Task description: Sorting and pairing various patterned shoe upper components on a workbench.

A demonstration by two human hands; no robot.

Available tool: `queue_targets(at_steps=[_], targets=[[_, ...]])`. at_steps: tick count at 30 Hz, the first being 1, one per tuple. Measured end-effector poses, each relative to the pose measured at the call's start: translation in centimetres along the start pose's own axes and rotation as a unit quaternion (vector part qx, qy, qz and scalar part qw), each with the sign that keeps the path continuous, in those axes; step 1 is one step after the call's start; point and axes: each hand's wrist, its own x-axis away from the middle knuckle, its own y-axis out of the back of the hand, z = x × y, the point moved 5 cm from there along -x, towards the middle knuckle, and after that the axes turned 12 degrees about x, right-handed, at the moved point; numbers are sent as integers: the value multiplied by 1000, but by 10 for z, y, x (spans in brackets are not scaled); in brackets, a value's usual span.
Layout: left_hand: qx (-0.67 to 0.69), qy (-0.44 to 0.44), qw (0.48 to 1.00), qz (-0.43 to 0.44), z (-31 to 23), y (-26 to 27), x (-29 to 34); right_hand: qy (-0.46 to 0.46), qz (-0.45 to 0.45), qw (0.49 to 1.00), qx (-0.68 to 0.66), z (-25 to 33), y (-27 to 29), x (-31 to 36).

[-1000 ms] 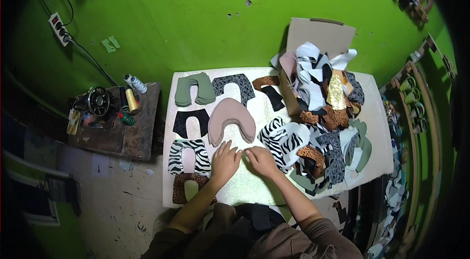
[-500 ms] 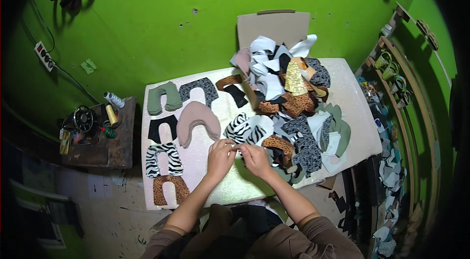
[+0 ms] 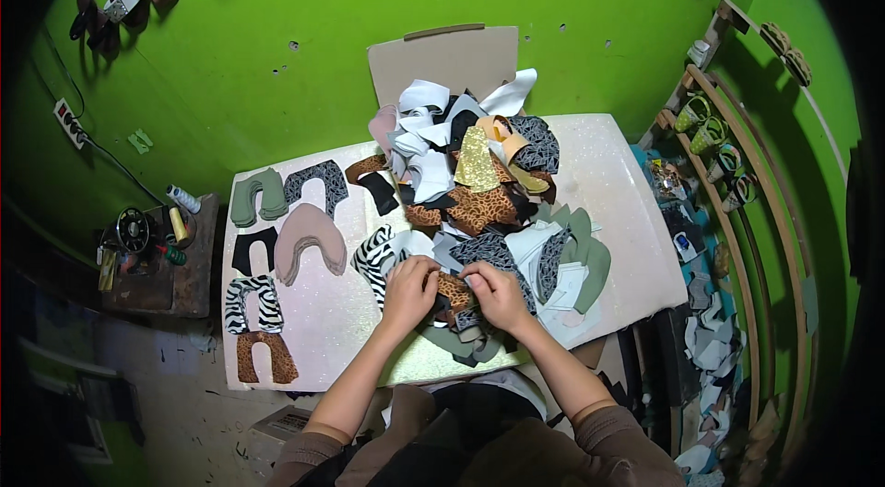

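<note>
Both hands hover over the near side of the pile of cut material pieces. My left hand (image 3: 410,293) has its fingers curled in a pinch, next to a zebra-striped piece (image 3: 372,258). My right hand (image 3: 498,296) is also closed, thumb against fingers, a short way to the right. Between them shows a leopard-print piece (image 3: 454,292), at or just under the fingertips. Whether either hand grips it, or something thinner, I cannot tell. Grey-patterned (image 3: 487,250) and olive-green pieces (image 3: 590,261) lie beyond and to the right of my right hand.
Sorted U-shaped stacks lie at the table's left: green (image 3: 260,195), dusty pink (image 3: 309,234), black (image 3: 253,254), zebra (image 3: 241,303) and leopard (image 3: 249,358). A cardboard box flap (image 3: 442,63) stands behind the heap. Left is a sewing machine (image 3: 134,231); right, a wooden rack (image 3: 737,220) with sandals.
The view has shifted right. My hands, which were touching at the fingertips over the table, have moved right over the leopard-print piece and now stand slightly apart.
</note>
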Motion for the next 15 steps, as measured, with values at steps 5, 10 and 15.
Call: queue_targets(at_steps=[5,10,15], targets=[[-10,-2,999,-47,-5,-23,-11,51,51,995,70,-16,12,-16],[-74,-53,994,-64,-13,-33,-40,117,42,954,273,-33,11,-54],[-76,-41,992,-91,-17,-30,-57,145,34,916,372,-54,-1,-82]])
